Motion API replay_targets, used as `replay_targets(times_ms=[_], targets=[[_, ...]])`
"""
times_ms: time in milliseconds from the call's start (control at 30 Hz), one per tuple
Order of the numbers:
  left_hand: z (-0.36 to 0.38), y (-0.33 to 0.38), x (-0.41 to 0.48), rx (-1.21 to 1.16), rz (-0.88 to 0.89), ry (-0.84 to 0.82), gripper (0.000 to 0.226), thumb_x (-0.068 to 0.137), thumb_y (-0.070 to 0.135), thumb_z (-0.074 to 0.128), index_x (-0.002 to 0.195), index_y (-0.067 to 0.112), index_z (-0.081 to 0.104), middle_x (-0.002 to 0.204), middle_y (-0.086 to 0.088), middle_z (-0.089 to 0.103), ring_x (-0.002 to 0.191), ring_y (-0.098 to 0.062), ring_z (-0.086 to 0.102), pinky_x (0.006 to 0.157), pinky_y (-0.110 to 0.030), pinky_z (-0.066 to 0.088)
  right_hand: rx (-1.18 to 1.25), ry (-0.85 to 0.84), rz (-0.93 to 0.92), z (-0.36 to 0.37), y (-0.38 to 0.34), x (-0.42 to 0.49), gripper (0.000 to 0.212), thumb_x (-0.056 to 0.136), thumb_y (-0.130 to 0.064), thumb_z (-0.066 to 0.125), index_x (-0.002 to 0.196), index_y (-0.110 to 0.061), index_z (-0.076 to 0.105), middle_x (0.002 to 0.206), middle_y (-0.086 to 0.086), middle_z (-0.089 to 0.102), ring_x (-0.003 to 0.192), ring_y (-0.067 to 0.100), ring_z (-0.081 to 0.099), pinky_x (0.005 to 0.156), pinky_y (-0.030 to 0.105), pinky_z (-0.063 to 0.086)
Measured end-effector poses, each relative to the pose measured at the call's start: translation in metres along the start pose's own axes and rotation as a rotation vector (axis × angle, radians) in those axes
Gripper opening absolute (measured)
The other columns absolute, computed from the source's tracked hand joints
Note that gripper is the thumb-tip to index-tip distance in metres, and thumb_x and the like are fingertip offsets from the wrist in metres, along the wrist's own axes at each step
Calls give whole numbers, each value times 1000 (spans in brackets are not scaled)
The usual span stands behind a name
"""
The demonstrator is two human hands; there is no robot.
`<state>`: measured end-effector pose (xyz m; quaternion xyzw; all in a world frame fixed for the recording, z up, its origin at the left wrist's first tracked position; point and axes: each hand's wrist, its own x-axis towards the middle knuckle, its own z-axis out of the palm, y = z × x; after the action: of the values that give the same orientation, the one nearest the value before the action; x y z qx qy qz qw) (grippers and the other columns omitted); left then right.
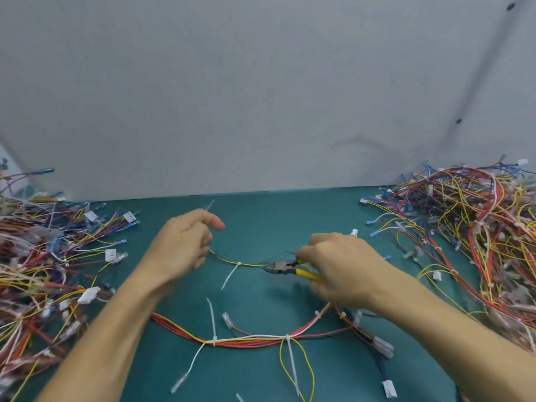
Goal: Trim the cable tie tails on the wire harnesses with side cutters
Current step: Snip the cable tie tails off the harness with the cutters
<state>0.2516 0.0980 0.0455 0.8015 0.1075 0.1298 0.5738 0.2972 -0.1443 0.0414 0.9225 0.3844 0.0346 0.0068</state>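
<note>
- My right hand has its fingers wrapped tight round the yellow handles of the one pair of side cutters. The dark nose points left and lies against a thin yellow wire.
- Any marking on the cutters is too blurred for me to read.
- Left of the cutters, my left hand has its fingers curled round the other end of that wire.
- I count three cable ties with long white tails.
- The first tie sits on the thin wire just left of the cutters' nose, its tail slanting down toward me.
- The second tie and third tie bind the red-and-yellow harness, which lies on the green surface nearer me than the cutters. One tail points up, the other down.
- One more white tail sticks up beyond the left hand.
- There are two heaps of harnesses: the left heap far left of the cutters and the right heap far right of them.
</note>
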Motion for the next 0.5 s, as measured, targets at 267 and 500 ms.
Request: replay_targets(times_ms=[267, 500], targets=[[7, -48, 10, 605, 160, -210, 41, 77, 16, 78, 116, 25, 68, 93, 6, 70, 77, -6, 61, 75, -7, 43, -233, 80, -81, 21, -15, 40, 18, 80, -19, 50, 97, -17, 54, 99, 3, 53, 89, 29, 52, 66, 32, 28], [10, -56, 19, 585, 221, -175, 15, 87, 35, 67, 84, 22, 75, 77, 4, 69, 79, -12, 62, 76, -29, 46, -199, 97, -112, 27, -13, 45, 19, 78, -19, 51, 95, -15, 57, 95, 5, 55, 85, 31, 53, 66, 34, 32]])
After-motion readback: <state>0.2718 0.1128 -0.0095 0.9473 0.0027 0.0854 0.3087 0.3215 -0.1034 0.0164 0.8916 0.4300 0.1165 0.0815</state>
